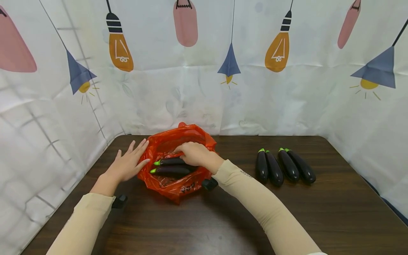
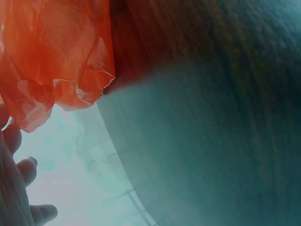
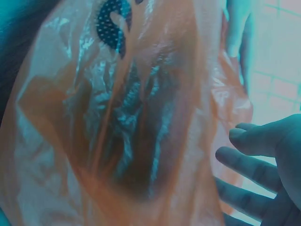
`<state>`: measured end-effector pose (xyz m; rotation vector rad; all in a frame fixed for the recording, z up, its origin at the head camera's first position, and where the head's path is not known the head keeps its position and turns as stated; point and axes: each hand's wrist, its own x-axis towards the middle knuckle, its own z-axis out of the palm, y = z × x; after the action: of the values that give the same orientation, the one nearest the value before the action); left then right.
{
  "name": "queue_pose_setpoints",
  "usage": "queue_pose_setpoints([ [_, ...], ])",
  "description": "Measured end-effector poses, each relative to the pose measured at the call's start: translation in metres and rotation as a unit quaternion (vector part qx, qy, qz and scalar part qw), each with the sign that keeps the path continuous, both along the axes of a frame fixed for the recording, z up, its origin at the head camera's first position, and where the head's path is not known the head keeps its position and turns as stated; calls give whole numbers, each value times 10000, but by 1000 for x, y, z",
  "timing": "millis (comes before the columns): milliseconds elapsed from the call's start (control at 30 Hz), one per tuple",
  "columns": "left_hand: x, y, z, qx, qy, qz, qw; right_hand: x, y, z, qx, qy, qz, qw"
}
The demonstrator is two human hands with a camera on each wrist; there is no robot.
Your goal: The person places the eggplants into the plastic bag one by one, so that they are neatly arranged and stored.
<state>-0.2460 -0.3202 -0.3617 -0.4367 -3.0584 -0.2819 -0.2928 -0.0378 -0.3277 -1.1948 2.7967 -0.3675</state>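
A red plastic bag (image 1: 173, 194) stands with its mouth open on the left half of the table. Inside it lie two dark eggplants (image 1: 172, 170), their green stem ends pointing left. My left hand (image 1: 127, 164) is at the bag's left rim, fingers spread and straight. Over the bag's mouth reaches my right hand (image 1: 195, 154), just above the eggplants, holding nothing visible. The right wrist view shows its fingers (image 3: 249, 167) extended and apart beside the bag's side (image 3: 94, 122), with dark shapes showing through the plastic.
Several more eggplants (image 1: 274, 170) lie side by side on the right of the brown table (image 1: 223, 219), stems toward the back. A white curtain (image 1: 204, 99) printed with lamps and bulbs hangs behind the table and along both sides.
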Motion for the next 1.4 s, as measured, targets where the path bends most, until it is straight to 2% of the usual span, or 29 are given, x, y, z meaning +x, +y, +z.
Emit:
queue_pose_setpoints([
  [367,0,-1,-1,-5,-49,-2,10000,12,27,20,-465,280,314,9980],
  [733,1,1,1,-7,-17,13,10000,22,56,28,-781,429,571,9944],
  [1100,-2,0,0,-24,-66,10,10000,33,89,27,-1568,883,633,9816],
  [1400,-2,1,0,-24,-52,-4,10000,36,122,25,-1968,1018,545,9736],
])
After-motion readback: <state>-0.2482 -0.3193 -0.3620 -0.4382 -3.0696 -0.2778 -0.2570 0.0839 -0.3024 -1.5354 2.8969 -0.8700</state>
